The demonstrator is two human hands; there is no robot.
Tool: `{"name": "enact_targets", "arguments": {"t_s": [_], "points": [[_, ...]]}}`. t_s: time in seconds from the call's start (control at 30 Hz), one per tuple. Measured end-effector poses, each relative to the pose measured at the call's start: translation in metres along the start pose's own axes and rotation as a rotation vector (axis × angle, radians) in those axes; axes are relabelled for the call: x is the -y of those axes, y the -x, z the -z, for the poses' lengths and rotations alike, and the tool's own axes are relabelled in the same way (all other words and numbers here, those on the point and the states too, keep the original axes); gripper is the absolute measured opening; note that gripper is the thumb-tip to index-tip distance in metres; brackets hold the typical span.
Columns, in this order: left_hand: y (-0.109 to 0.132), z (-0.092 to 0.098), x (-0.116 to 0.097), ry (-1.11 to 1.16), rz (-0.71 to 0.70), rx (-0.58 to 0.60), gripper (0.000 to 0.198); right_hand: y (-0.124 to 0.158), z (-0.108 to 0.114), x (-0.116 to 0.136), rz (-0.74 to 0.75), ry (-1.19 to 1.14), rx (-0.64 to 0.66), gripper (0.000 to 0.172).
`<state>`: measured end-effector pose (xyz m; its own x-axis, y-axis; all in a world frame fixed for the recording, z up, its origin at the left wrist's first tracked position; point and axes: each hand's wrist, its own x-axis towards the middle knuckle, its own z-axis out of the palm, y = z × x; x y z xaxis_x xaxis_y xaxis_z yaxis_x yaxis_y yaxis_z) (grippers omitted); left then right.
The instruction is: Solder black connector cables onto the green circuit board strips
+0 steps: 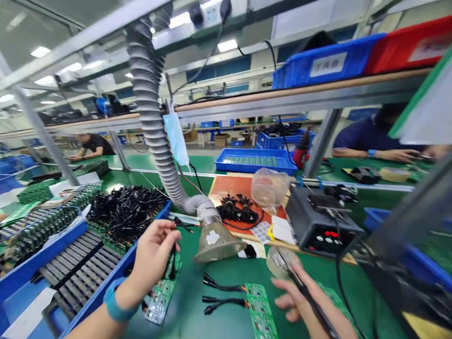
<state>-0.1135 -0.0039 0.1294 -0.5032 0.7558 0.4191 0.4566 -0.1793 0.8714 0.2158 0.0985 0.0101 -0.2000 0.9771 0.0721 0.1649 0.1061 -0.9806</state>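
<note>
My left hand (152, 253), with a blue band at the wrist, pinches a black cable (174, 264) between thumb and fingers. Below it lies a green circuit board (159, 302); whether this cable joins the board, I cannot tell. My right hand (327, 296) grips a black soldering iron (315, 304), whose front end is over a round, pale disc-like thing (276, 267). Between my hands, another green circuit board (260, 316) rests on the green bench with two black connector cables (223, 302) extending from its left edge.
A fume hood (217, 246) hangs between my hands on a grey hose (150, 96). At left, a blue tray (77, 233) bears black parts and a cable heap (127, 210). The soldering station (321, 221) stands right, its cords nearby. Co-workers sit across the bench.
</note>
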Motion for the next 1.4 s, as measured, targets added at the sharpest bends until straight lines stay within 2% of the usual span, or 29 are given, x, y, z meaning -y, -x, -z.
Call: {"name": "enact_targets", "arguments": {"t_s": [0.03,0.1,0.17,0.23,0.3,0.37,0.47,0.67,0.93,1.13,1.2,1.33,1.4], "points": [[0.016,-0.013,-0.008,0.12,0.101,0.144,0.03,0.004,-0.003,0.019,-0.013,-0.052,0.038,0.074],[0.041,-0.044,-0.016,0.306,0.303,0.426,0.038,0.011,-0.011,0.049,0.043,-0.083,0.038,0.067],[0.057,-0.079,-0.011,0.415,0.456,0.635,0.048,0.014,-0.021,0.062,0.117,-0.103,0.045,0.059],[0.068,-0.113,0.003,0.474,0.538,0.728,0.054,0.014,-0.028,0.055,0.19,-0.124,0.017,0.049],[0.077,-0.138,0.021,0.496,0.569,0.729,0.056,0.014,-0.032,0.038,0.247,-0.103,0.002,0.039],[0.085,-0.151,0.037,0.494,0.579,0.698,0.056,0.014,-0.032,0.022,0.231,-0.074,0.041,0.032],[0.094,-0.152,0.05,0.481,0.585,0.687,0.053,0.016,-0.031,0.014,0.176,-0.02,0.129,0.025],[0.098,-0.146,0.052,0.478,0.604,0.776,0.048,0.022,-0.036,0.016,0.132,-0.019,0.23,0.022],[0.098,-0.145,0.056,0.502,0.632,0.854,0.047,0.021,-0.041,0.005,0.045,-0.116,0.236,0.03],[0.096,-0.141,0.051,0.486,0.638,0.802,0.049,0.022,-0.036,0.013,0.044,-0.091,0.232,0.027],[0.094,-0.139,0.049,0.525,0.683,0.819,0.049,0.021,-0.034,0.015,0.059,-0.087,0.221,0.026],[0.088,-0.137,0.049,0.653,0.83,0.933,0.045,0.02,-0.031,0.017,0.078,-0.132,0.241,0.025],[0.086,-0.136,0.05,0.673,0.871,0.941,0.045,0.02,-0.031,0.016,0.097,-0.13,0.239,0.024]]}}
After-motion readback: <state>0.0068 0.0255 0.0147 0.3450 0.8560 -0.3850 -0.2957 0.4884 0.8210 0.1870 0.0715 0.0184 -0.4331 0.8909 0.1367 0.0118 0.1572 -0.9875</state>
